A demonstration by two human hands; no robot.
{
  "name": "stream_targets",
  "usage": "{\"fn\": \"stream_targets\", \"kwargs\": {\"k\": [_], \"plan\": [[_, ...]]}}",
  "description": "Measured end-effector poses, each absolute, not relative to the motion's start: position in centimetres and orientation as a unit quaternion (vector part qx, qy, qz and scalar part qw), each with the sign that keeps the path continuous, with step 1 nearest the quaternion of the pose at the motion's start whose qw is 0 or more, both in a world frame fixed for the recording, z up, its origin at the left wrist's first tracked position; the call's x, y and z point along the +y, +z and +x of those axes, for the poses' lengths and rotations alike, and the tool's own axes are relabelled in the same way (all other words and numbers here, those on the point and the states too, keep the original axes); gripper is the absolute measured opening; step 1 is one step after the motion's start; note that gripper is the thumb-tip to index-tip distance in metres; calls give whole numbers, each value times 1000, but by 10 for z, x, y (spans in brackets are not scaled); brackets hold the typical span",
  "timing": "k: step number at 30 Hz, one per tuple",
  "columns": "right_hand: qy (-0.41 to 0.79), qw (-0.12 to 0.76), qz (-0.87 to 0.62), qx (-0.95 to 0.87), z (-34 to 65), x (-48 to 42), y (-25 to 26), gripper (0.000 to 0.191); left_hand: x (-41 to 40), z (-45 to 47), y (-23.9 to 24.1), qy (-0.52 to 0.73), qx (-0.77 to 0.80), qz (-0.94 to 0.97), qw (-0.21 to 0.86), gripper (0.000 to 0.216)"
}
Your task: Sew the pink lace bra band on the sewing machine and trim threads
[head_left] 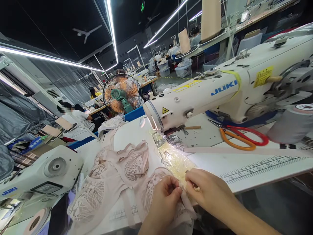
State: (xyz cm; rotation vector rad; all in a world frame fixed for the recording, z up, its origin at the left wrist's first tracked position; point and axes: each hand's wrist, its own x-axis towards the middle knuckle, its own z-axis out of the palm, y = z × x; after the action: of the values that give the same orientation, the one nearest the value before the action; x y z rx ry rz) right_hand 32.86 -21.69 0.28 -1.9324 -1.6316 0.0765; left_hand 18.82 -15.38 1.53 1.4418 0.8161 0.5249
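Note:
Pale pink lace bras (pixel 89 199) lie spread on the white sewing table, their cups and straps overlapping. Near the front edge, my left hand (pixel 166 199) is closed in a pinch over the bra nearest me, whose lace cup (pixel 151 184) shows beside the wrist. Just to its right, my right hand (pixel 207 189) has its fingers curled, with a small dark tip showing at them; what it grips is mostly hidden. Beyond both hands, a lit, shiny yellowish sheet (pixel 171 156) lies under the needle end of the JUKI sewing machine (pixel 195 101).
Orange-and-red-handled scissors (pixel 241 137) lie by the machine bed, near a grey thread cone (pixel 290 124). A pale strip (pixel 244 150) runs rightward across the table. Another JUKI machine (pixel 58 166) stands left, with a tape roll (pixel 36 222). Behind are a fan (pixel 122 94) and seated people.

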Motion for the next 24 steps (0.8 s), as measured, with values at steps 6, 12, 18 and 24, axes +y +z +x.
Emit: {"fn": "stream_targets", "kwargs": {"k": [6, 12, 18, 24], "plan": [[143, 352, -716, -586, 339, -221, 4, 20, -154, 192, 19, 236, 367, 611, 660, 23], [179, 338, -687, -618, 325, -217, 12, 18, -154, 189, 16, 245, 357, 617, 657, 18], [162, 344, -701, -603, 331, -218, 10, 19, -153, 190, 13, 251, 360, 554, 708, 25], [153, 295, -697, -636, 323, -220, 7, 20, -152, 191, 12, 250, 366, 565, 696, 25]]}}
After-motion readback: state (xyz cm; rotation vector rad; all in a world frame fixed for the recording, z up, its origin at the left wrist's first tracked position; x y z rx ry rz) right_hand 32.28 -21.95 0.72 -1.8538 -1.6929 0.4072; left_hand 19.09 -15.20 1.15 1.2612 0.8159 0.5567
